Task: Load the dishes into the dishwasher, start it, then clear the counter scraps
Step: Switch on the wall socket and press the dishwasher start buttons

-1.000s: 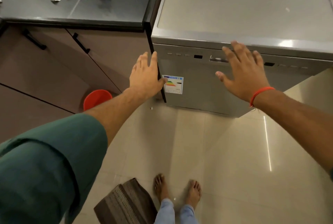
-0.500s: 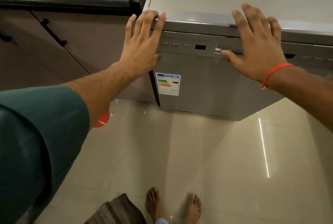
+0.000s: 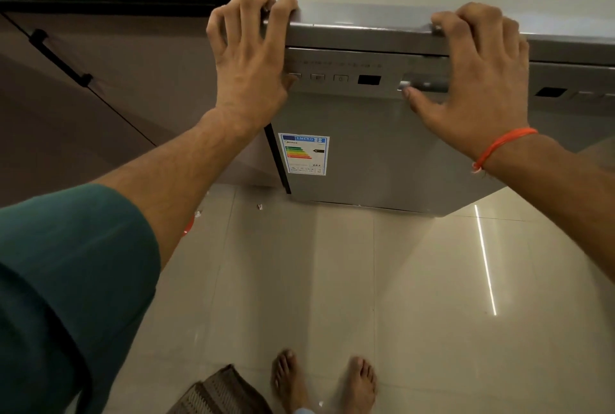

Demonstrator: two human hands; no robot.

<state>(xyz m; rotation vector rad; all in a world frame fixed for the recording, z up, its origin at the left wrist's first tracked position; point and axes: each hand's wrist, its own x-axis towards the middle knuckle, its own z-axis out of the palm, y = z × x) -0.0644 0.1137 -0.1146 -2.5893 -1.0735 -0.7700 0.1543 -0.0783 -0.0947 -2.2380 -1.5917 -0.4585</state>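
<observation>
Dishwasher [image 3: 382, 147], door shut; left hand [image 3: 248, 67] and right hand [image 3: 472, 80] had risen from its front, fingers [image 3: 286, 9] now curled over its top edge; opening likely next.

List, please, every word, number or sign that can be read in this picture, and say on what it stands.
"ENERG": blue header of the white energy label sticker on the grey metal dishwasher door.
"262": bottom of that sticker.
Brand word under the header: too blurred.
Small print above the control panel buttons: unreadable.
</observation>
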